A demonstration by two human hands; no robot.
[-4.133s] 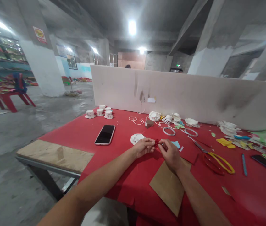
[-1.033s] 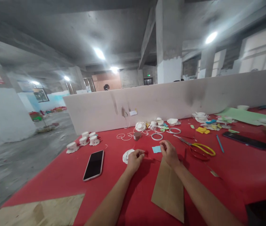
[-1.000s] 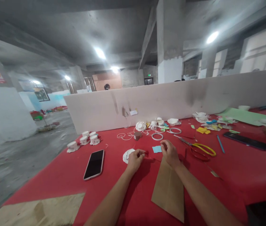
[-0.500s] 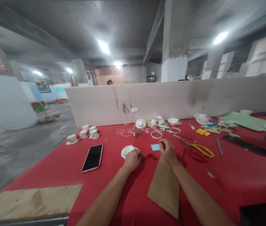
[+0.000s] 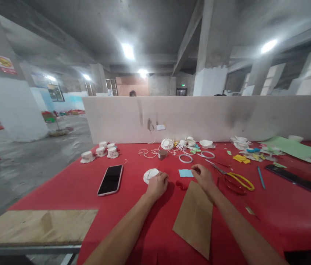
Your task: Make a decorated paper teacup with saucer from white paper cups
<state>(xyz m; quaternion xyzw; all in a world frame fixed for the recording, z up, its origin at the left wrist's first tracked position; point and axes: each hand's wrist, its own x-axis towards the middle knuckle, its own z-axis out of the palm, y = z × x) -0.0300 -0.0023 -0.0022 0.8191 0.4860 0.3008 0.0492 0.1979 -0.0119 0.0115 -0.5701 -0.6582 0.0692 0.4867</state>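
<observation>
I'm curling the left hand at the white saucer and arching the right hand at the blue slip, fingers bunched; whether they're gripping anything, I can't tell. The slip is running left to right; the red piece, left-held a second ago, is lying crosswise between them on the counter.

Hazy glare around ceiling lights; dim elsewhere overhead; edges stretched, soft

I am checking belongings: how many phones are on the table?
2: the pale-edged phone left of the left hand, the dark phone right of the scissors.
</observation>
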